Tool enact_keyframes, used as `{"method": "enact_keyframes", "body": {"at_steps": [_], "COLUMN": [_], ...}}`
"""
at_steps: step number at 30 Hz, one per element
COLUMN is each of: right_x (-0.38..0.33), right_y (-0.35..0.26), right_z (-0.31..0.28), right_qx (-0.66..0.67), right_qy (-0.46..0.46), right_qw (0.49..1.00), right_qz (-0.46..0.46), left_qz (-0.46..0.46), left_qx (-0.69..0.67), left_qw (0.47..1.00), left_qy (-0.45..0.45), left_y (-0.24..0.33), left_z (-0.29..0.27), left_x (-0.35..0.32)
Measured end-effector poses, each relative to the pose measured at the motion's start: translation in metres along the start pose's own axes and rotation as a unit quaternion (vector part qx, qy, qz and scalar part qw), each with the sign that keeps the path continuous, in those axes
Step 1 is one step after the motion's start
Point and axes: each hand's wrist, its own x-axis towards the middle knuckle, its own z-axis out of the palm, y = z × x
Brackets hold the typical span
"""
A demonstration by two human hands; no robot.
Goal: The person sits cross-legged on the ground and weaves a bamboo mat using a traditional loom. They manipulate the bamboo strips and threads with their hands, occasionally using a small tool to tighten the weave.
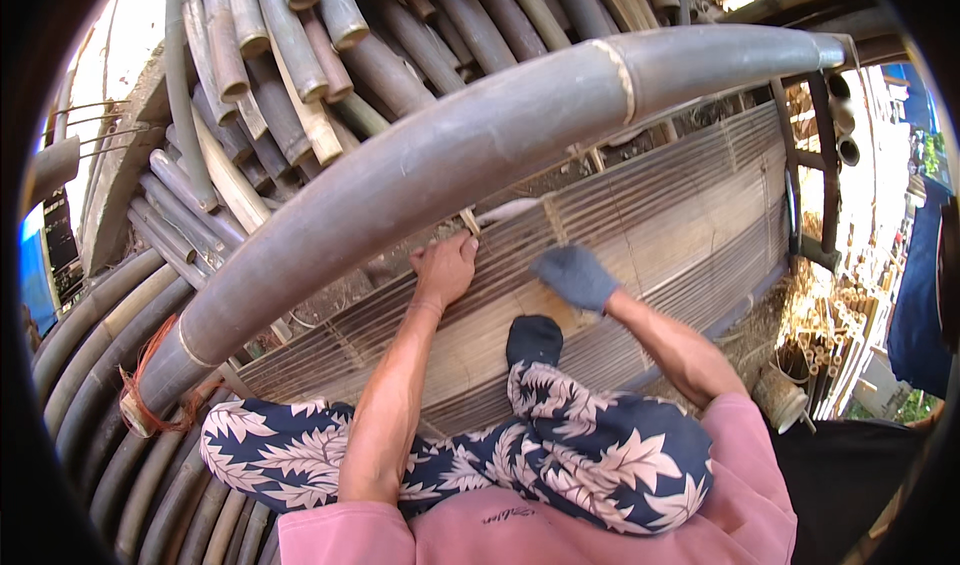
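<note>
Across my front lies a long panel of thin bamboo slats, tied over crosswise strips. My bare left hand is at its far edge, fingers curled at the end of a pale bamboo strip that pokes out past the slats. In a grey glove, my right hand rests low over the middle of the panel, its fingers bunched; whatever is under them is hidden. My dark-socked foot presses on the panel just below the glove.
A thick bamboo pole arches over the panel's far side, with orange cord round its left end. Cut bamboo poles are piled beyond it. More poles lie at the lower left. A bundle of thin canes is at right.
</note>
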Motion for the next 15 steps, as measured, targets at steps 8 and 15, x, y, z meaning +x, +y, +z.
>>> {"method": "enact_keyframes", "body": {"at_steps": [8,15], "right_x": [-0.055,-0.186], "right_y": [0.074,0.219], "right_z": [0.023,-0.091], "right_qx": [0.376,-0.229], "right_qy": [0.182,0.268], "right_qw": [0.888,0.813], "right_qz": [0.194,0.464], "left_qz": [0.003,0.017], "left_qx": [-0.099,-0.088], "left_qw": [0.992,0.976], "left_qy": [0.074,0.200], "left_y": [-0.018,0.004], "left_z": [0.011,0.016], "left_x": [0.010,0.002]}}
